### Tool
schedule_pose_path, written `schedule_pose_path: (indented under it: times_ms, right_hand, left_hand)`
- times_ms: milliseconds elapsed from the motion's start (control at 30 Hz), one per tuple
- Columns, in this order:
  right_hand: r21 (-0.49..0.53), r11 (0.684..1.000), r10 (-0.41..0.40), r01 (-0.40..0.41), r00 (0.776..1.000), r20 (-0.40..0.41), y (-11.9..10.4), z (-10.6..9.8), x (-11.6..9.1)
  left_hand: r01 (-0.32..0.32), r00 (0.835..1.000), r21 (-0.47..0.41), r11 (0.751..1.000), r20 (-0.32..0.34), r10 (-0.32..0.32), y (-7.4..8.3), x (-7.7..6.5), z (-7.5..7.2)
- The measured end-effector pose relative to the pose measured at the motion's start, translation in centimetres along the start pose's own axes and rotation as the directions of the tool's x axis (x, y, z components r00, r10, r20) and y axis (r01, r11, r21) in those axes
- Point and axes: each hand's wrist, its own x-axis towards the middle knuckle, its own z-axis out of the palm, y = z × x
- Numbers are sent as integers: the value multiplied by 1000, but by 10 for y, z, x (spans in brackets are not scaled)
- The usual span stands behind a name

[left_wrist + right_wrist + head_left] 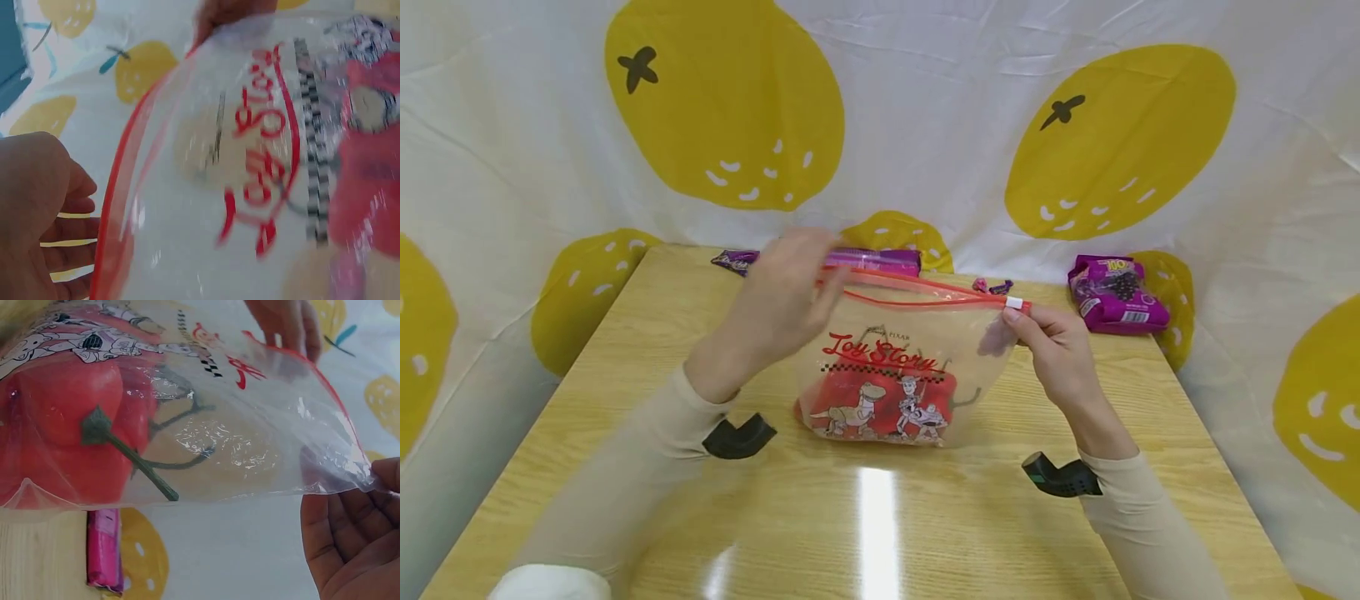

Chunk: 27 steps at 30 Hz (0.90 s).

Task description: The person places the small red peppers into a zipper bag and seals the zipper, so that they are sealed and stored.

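A clear slider bag (887, 358) with red "Toy Story" lettering stands on the table, its red-edged mouth parted. Through the plastic show red peppers (69, 450) with green stems. My right hand (1063, 358) pinches the bag's top right corner, right by the white slider (1014, 302). Motion blurs my left hand (782, 296), raised at the left end of the mouth. In the left wrist view that left hand (37, 206) has its fingers stretched behind the red edge, apart from one another, gripping nothing.
Behind the bag lies a long purple packet (883, 262), with a purple wrapper (733, 261) to its left. Small wrapped candies (1000, 287) lie past the slider. A purple candy bag (1116, 296) sits at the back right of the wooden table (962, 517), before a lemon-print curtain (925, 108).
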Motion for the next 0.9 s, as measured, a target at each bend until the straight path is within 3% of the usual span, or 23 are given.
schedule_pose_path:
  times_ms: [100, 200, 333, 467, 667, 900]
  right_hand:
    - [3, 1000, -8, 8, 1000, 6, -3, 1, -2]
    - [-22, 1000, -8, 8, 1000, 6, -7, 1, -4]
    - [-67, 998, -9, 11, 999, 31, -11, 2, -6]
    - [-52, 998, -34, 36, 999, 42, -14, 0, -8]
    - [10, 993, -117, 117, 993, -21, -16, -7, -6]
    - [-100, 971, -222, 219, 975, -16, -14, -5, -8]
  left_hand:
    - [-131, 983, 49, 990, 138, 124, 39, 20, 18]
    - [-164, 949, 75, 984, 283, 137, 70, 37, 36]
    - [-190, 921, 79, 979, 360, 150, 86, 57, 53]
    - [-204, 921, 65, 977, 351, 169, 89, 62, 61]
    - [-214, 929, 51, 975, 318, 187, 89, 62, 61]
    - [-241, 917, 33, 970, 334, 216, 89, 65, 59]
